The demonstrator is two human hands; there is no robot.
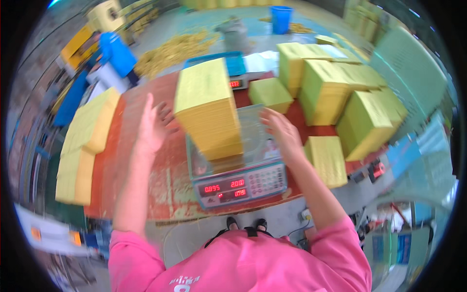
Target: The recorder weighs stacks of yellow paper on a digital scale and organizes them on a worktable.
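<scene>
A tall stack of yellow paper sheets (206,117) stands on the pan of a digital scale (253,117), whose red digits glow on the front panel. My left hand (154,124) is raised to the left of the stack, fingers spread and apart from it. On the other side, my right hand (281,127) hovers over the right part of the scale pan, fingers extended and holding nothing. A smaller yellow paper block (270,94) lies beyond my right hand.
The scale rests on a worn red table (160,194). Several yellow stacks (323,92) crowd its right side, and more stacks (80,151) line the left edge. Behind are a second scale with a blue tray (236,62), a blue bin (281,20) and a person in blue (116,53).
</scene>
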